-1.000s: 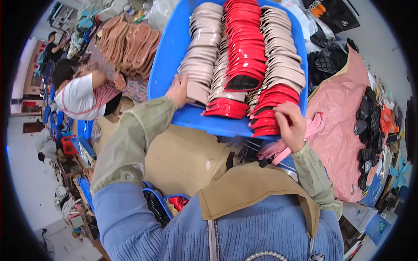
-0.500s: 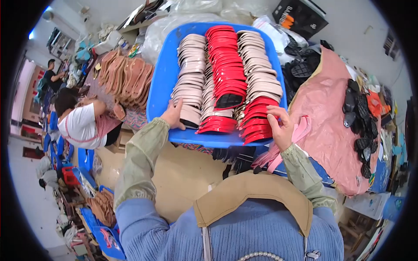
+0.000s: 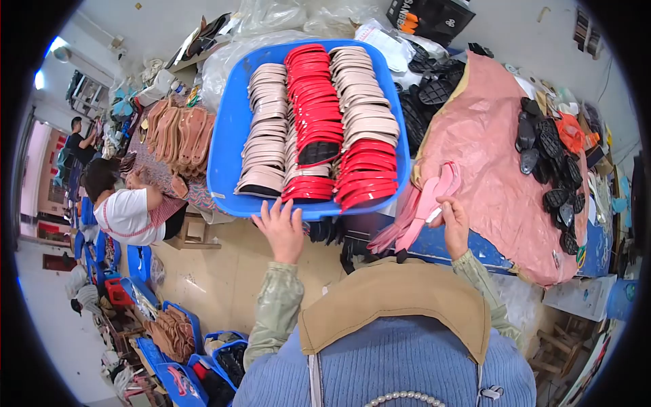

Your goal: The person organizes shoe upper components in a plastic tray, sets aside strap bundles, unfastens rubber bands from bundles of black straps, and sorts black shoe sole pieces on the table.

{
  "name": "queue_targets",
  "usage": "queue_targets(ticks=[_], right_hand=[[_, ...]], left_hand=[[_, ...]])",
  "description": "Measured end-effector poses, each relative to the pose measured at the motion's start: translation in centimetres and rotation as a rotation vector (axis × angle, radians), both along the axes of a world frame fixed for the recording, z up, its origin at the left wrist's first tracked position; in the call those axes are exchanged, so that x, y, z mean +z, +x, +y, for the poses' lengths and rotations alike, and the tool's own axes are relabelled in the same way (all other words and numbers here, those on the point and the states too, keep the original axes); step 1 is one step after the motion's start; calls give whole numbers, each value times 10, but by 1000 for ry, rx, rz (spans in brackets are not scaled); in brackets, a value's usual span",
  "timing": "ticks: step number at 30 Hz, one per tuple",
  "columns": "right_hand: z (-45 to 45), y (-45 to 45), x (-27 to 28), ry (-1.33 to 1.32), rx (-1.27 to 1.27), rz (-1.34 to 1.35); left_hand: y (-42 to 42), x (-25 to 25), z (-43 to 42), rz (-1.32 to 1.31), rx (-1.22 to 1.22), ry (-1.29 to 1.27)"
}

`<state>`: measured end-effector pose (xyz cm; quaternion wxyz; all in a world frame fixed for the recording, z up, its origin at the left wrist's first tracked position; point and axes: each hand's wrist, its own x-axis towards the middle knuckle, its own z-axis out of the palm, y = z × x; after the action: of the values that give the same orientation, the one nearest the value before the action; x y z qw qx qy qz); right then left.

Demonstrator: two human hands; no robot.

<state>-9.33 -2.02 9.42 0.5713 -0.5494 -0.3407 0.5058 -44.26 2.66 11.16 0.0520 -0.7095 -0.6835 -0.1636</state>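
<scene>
A blue tray (image 3: 224,146) holds rows of stacked curved pieces, beige ones (image 3: 264,129) and glossy red ones (image 3: 366,173). At the tray's front edge is my left hand (image 3: 281,230), fingers spread, with nothing in it. My right hand (image 3: 453,224) is right of the tray, thumb and forefinger close together beside a bundle of pink strips (image 3: 434,197). A small white bit shows at its fingertips; what it is I cannot make out. The strips lie on the edge of a pink sheet (image 3: 502,163).
Black soles (image 3: 556,163) lie on the pink sheet, and more are piled behind it. Brown sole-shaped pieces (image 3: 180,136) stand on a table at the left, near a seated person (image 3: 132,210). Blue bins (image 3: 180,386) are on the floor at lower left.
My left hand has left the tray's left front corner and come to its front edge, fingers spread. My right hand has moved off the red stack to the pink strips. The view has shifted.
</scene>
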Motion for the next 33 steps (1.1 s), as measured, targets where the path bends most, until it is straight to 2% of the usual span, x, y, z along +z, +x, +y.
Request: queue_targets(ticks=[1, 5, 10, 13, 15, 17, 20, 22, 23, 25, 27, 28, 30, 33], right_hand=[[-4, 14, 0, -4, 2, 4], [1, 45, 2, 58, 21, -188], [-24, 105, -6, -70, 71, -176], [-36, 124, -28, -52, -23, -86], [-54, 152, -34, -121, 166, -382], [-44, 141, -38, -101, 234, -371], [-56, 174, -62, -128, 275, -364], [-60, 185, -72, -169, 285, -382], [-60, 184, -78, -191, 326, -386], [-62, 185, -88, -232, 410, -393], [-65, 189, -91, -258, 398, -372], [-68, 192, -92, -277, 384, -363], [-73, 196, -99, -322, 367, -337], [-69, 206, -105, -333, 365, -312]], left_hand=[[11, -7, -5, 4, 2, -4], [26, -30, 4, -134, 20, 277], [47, -33, -9, -126, 57, 261], [75, -37, -21, -120, 73, 278], [116, -50, -32, -136, 43, 262], [128, -55, -38, -186, 47, 244], [184, -74, -62, -326, 76, 184], [204, -91, -77, -456, -4, 64], [208, -93, -86, -322, -64, 87], [223, -85, -88, -496, -259, -226], [241, -100, -96, -574, -101, -270], [246, -98, -95, -568, -91, -278], [255, -98, -84, -654, -90, -447], [270, -134, -49, -683, -76, -427]])
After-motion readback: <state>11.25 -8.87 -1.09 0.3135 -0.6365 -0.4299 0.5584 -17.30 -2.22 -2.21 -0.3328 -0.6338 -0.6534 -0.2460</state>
